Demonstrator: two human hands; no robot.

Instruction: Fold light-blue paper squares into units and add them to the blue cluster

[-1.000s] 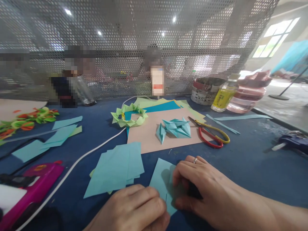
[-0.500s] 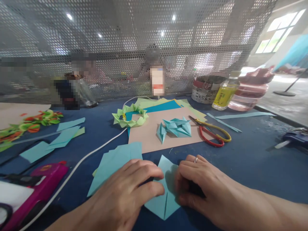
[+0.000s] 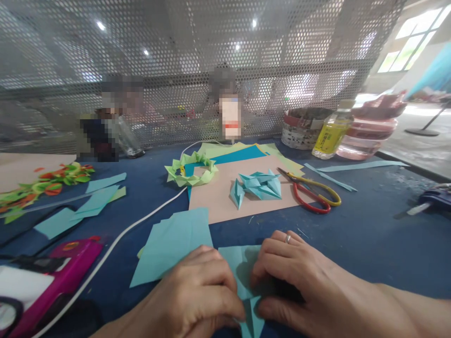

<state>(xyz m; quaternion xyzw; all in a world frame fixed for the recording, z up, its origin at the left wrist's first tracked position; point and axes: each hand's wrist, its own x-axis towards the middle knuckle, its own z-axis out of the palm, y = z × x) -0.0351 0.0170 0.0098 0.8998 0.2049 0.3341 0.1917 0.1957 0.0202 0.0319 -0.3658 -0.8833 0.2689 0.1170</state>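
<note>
A partly folded light blue paper (image 3: 239,256) lies on the table before me, its straight far edge showing between my hands. My left hand (image 3: 206,291) has its fingers curled and pinched on the paper's left side, close to a narrow pointed fold at the near end. From the other side, my right hand (image 3: 292,270), with a ring on one finger, grips the right edge between thumb and bent fingers. Just left lies a stack of light blue paper sheets (image 3: 176,234). Beyond are folded blue paper pieces (image 3: 260,185) on a beige sheet (image 3: 221,206).
Red-and-yellow scissors (image 3: 312,199) lie right of the folded pieces. A pale green paper ring (image 3: 192,176) rests near a white cable (image 3: 141,218). At left sits a magenta device (image 3: 66,277). A yellow-labelled bottle (image 3: 329,134) stands before a perforated metal screen (image 3: 176,56).
The paper's far end was a point and now shows a straight edge, and its near part is folded differently. My left hand has moved slightly nearer to me, its fingers more closed.
</note>
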